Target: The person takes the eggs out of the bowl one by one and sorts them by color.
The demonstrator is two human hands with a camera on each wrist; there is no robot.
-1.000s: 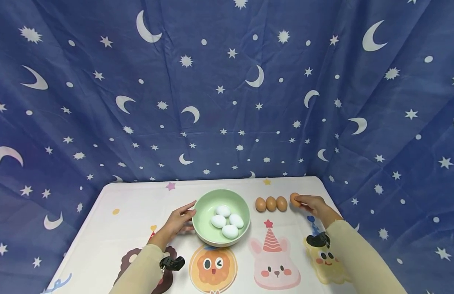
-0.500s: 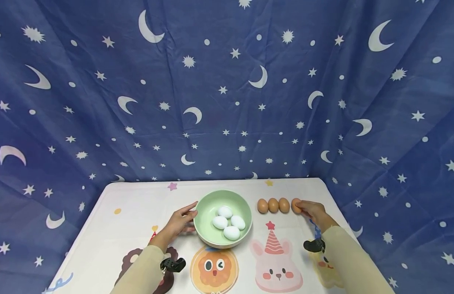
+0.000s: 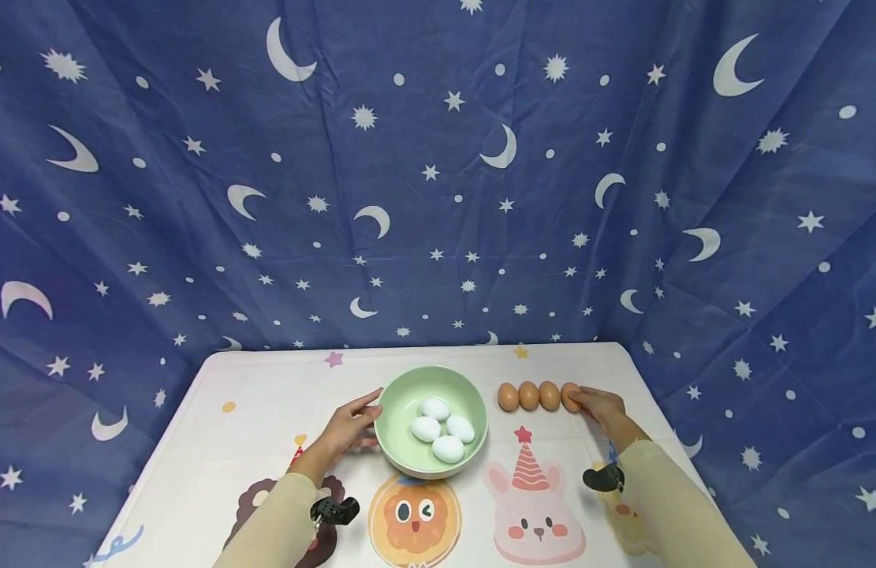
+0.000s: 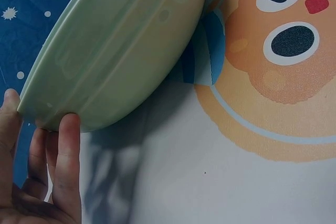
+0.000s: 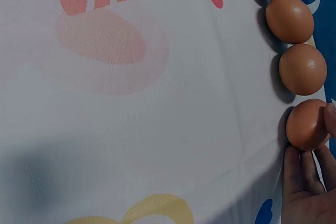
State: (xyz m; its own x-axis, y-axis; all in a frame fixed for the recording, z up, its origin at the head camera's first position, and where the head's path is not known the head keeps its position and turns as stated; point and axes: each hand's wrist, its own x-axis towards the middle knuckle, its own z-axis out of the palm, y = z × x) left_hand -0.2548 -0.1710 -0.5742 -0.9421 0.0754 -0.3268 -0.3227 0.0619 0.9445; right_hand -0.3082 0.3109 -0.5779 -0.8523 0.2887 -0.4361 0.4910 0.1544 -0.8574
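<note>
In the head view my left hand [image 3: 341,432] touches the left side of a light green bowl [image 3: 469,394]. The left wrist view shows its fairly straight fingers [image 4: 69,153] against the bowl's outer wall [image 4: 118,61]. Several white eggs [image 3: 448,449] lie inside the bowl. To the right, my right hand [image 3: 602,409] pinches the rightmost brown egg [image 3: 570,397] between thumb and fingers. That egg [image 5: 306,124] sits at the end of a row of brown eggs [image 3: 528,395], close beside its neighbour [image 5: 303,70] in the right wrist view.
A white table [image 3: 267,394] printed with cartoon figures carries everything. Behind and beside it hangs a blue cloth [image 3: 438,197] with moons and stars. Tabletop lies between the bowl and the brown eggs.
My right hand has brought the brown egg nearer and up to the end of the row, most of it in the first half second. The left hand stays at the bowl.
</note>
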